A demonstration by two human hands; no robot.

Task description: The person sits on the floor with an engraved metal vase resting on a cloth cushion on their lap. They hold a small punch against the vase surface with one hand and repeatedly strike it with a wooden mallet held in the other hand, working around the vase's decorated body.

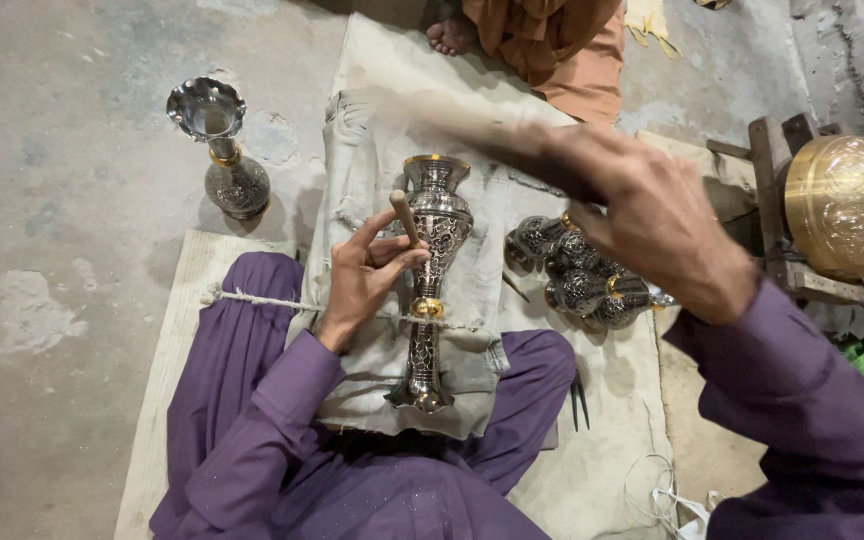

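Observation:
An engraved silver vase (433, 270) with gold bands lies on a grey cloth (367, 170) across my lap, its mouth pointing away from me. My left hand (367, 275) pinches a thin chisel (404, 214) with a wooden top against the vase's belly. Raised above and to the right, my right hand (652, 215) grips a stick-like mallet (452, 115), blurred by motion, with its far end over the cloth.
A second engraved vase (220, 150) stands upright on the concrete floor at the left. Several small engraved pieces (577, 275) lie right of my lap. A large brass vessel (847, 205) rests on a wooden stand. Another person's foot (449, 35) and orange clothing are at the top.

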